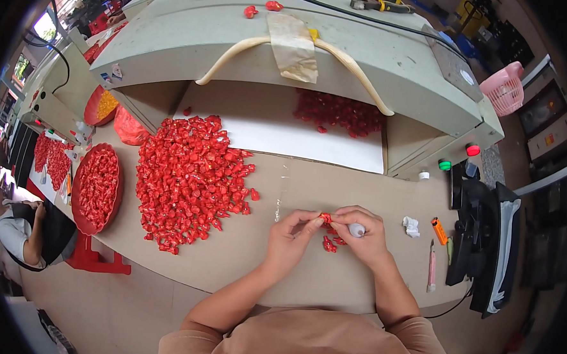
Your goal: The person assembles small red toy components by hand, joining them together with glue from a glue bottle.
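Over the near part of the table my two hands meet at a small glossy red piece (325, 218). My left hand (288, 236) pinches it from one side. From the other side, the fingertips of my right hand (369, 238) close on the same piece. A white rounded object (357, 229), perhaps a small bottle or tube, is also tucked in my right hand; most of it is hidden. Just below the fingers lie a few loose red pieces (329, 245). A large heap of similar red pieces (190, 182) spreads across the table to the left.
Ahead stands a grey machine housing (391, 80) with an opening; more red pieces (341, 113) lie on its white bed. A red bowl (120, 191) full of pieces sits far left. To the right are crumpled tissue (411, 226), an orange lighter (439, 231) and a pink cutter (432, 268).
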Demonstrator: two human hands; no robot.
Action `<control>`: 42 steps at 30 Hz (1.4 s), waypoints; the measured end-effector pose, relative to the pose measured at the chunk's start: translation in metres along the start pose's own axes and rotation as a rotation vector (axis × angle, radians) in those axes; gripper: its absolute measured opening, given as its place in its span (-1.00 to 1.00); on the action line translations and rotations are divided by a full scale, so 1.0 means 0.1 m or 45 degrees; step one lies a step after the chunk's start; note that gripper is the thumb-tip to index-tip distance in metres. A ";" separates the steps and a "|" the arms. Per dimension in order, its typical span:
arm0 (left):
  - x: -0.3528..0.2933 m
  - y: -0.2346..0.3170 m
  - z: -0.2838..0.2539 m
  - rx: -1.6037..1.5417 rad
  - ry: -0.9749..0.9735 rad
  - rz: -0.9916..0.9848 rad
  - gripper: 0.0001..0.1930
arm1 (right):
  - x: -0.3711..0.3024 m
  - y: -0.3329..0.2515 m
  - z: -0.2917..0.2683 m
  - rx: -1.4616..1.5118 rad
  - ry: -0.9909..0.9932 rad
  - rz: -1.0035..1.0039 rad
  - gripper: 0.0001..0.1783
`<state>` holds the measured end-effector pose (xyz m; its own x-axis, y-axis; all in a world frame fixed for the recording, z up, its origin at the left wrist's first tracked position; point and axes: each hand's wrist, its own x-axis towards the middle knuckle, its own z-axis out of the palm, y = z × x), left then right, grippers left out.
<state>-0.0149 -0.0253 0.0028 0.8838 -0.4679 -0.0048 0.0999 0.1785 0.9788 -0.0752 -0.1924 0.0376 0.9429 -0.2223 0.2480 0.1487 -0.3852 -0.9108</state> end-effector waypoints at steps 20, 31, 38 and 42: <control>-0.05 0.01 0.01 0.046 0.033 0.020 -0.82 | -0.03 0.03 -0.03 0.016 -0.063 -0.006 -0.78; 0.05 0.00 0.01 -0.187 -0.047 -0.096 -0.83 | -0.05 0.04 0.04 0.073 0.077 -0.022 -0.85; 0.01 0.06 0.04 -0.109 -0.088 0.049 -0.82 | -0.07 -0.09 0.01 0.562 0.066 0.496 -0.86; 0.04 0.10 0.04 -0.236 -0.156 -0.069 -0.82 | -0.09 0.00 0.03 0.421 0.079 0.232 -0.90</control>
<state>-0.0123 -0.0283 0.0134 0.8140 -0.5805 -0.0204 0.2378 0.3009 0.9235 -0.0830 -0.1877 0.0348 0.9444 -0.3184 0.0824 0.0779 -0.0269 -0.9966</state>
